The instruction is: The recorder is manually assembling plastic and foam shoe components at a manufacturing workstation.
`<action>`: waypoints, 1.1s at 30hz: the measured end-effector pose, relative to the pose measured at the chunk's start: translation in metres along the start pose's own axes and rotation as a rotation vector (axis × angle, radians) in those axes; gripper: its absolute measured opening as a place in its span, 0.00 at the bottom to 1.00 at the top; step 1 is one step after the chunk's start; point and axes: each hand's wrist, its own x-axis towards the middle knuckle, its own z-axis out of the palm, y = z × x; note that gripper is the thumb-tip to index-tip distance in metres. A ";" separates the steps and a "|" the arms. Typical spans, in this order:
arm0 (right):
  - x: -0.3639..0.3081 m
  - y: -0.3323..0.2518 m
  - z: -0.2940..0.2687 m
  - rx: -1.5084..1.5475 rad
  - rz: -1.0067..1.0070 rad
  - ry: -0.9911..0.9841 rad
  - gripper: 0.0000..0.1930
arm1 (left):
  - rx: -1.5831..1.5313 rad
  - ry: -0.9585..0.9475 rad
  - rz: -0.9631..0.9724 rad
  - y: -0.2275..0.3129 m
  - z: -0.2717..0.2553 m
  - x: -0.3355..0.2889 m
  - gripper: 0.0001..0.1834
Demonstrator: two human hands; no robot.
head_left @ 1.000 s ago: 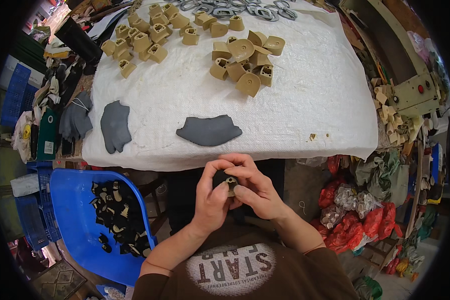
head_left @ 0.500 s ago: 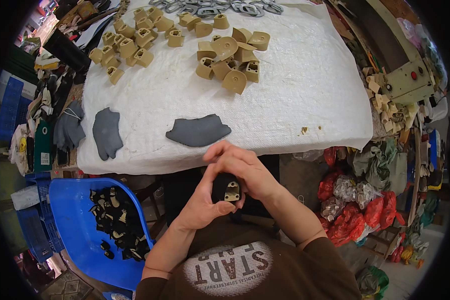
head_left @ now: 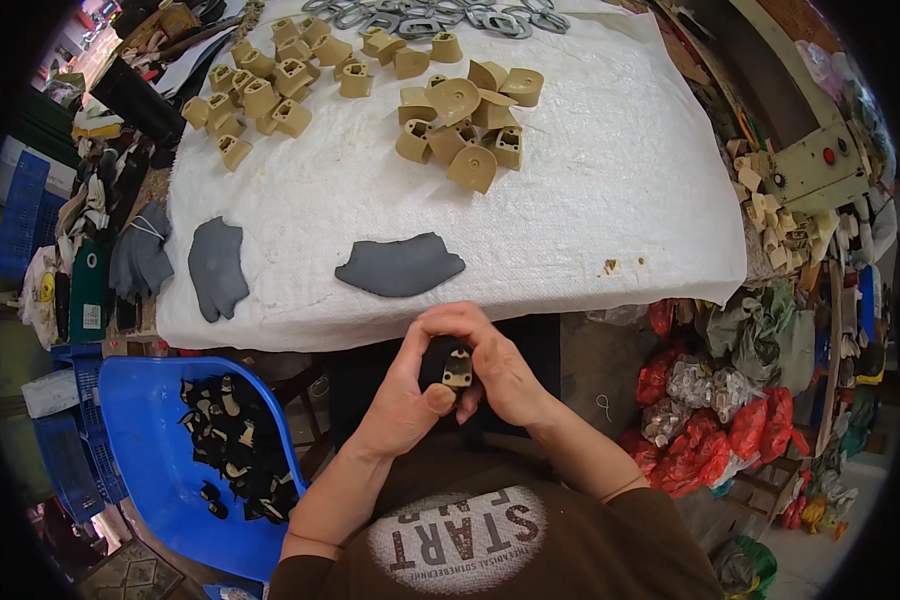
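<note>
In front of my body I hold a tan shoe heel (head_left: pixel 457 378) wrapped in dark covering material. Its tan end with small holes faces up, and a dark edge lies over part of it. My left hand (head_left: pixel 398 398) grips it from the left, thumb against the near side. Curled round from the right is my right hand (head_left: pixel 508 378), its fingers closed against the heel and partly hidden. Just beyond the hands, a dark grey cut piece (head_left: pixel 400 265) lies flat near the edge of the white-covered table (head_left: pixel 590 200). A second grey piece (head_left: pixel 218 268) lies to its left.
Bare tan heels (head_left: pixel 260 98) sit in a group at the far left, with another pile (head_left: pixel 465 120) right of them. Grey rings (head_left: pixel 490 20) lie at the far edge. A blue tub (head_left: pixel 135 430) at lower left holds dark-covered heels (head_left: pixel 235 435). Red bags (head_left: pixel 690 455) lie at right.
My right hand's fingers have come down from above the left hand and closed nearer the heel. The heel has turned slightly, and more dark material shows over its tan end.
</note>
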 end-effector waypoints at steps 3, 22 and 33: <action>-0.002 0.010 0.002 -0.132 -0.279 0.304 0.17 | -0.148 0.132 -0.070 0.012 0.004 -0.001 0.39; -0.001 -0.002 -0.005 -0.652 -0.295 0.036 0.22 | 0.590 0.091 0.069 0.007 -0.002 -0.004 0.28; 0.009 -0.015 -0.022 -0.349 -0.261 0.116 0.08 | 0.504 -0.005 -0.075 0.020 -0.005 -0.007 0.27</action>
